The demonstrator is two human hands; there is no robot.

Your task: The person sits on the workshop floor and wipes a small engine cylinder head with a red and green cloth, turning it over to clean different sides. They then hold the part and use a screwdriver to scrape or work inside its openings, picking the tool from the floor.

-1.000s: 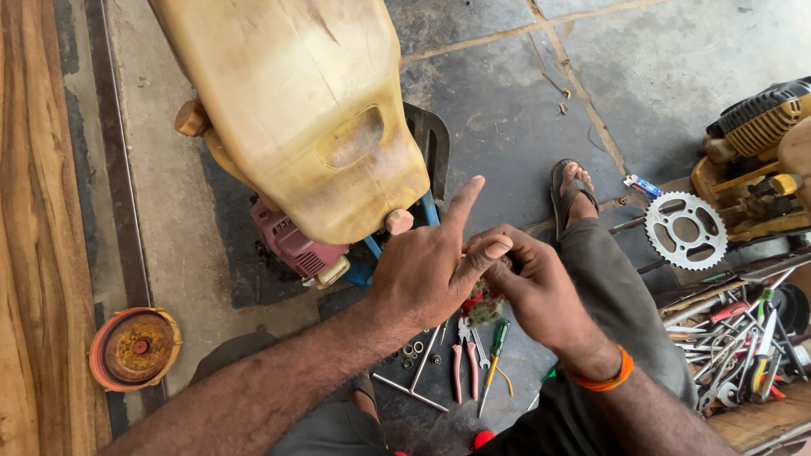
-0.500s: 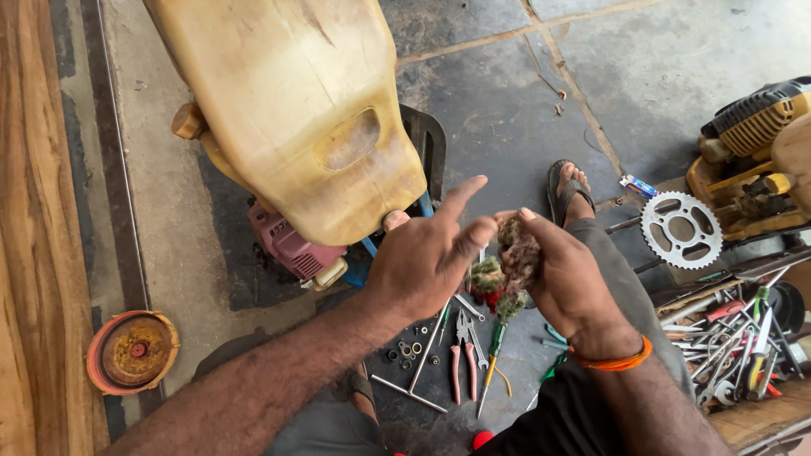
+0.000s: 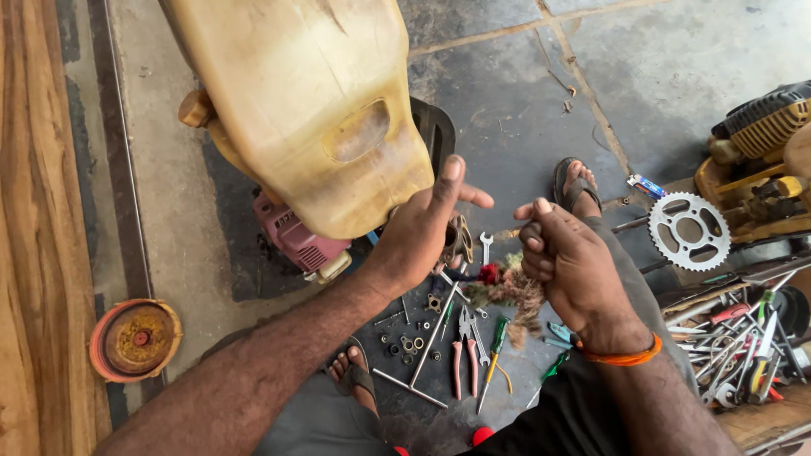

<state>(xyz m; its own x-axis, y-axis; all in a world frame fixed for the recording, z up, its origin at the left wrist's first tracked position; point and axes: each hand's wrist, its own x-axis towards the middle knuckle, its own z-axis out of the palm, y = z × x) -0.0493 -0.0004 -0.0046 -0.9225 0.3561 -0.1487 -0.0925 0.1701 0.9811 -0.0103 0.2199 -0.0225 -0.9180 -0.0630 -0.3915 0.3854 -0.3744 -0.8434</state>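
Yellowed plastic tank point(image 3: 304, 110), the biggest thing here, sits atop a small red engine point(image 3: 291, 236) on the grey stone floor point(image 3: 524, 93), far left, tilted toward the person so its underside is reachable. Toothed steel sprocket point(image 3: 688, 230) lies right, beside a heap of spanners point(image 3: 735, 338). Rusty round dish point(image 3: 135, 338) sits near left. Pliers point(image 3: 463, 350) and green-handled screwdriver point(image 3: 492, 355) lie between the feet, close for reach. Left hand point(image 3: 422, 232) is spread, fingers loose, palm against a metal part at the tank's base, steadying it. Right hand point(image 3: 570, 266) is clenched in a fist over a frayed rag point(image 3: 515, 291); whether it grips the rag, cannot tell.
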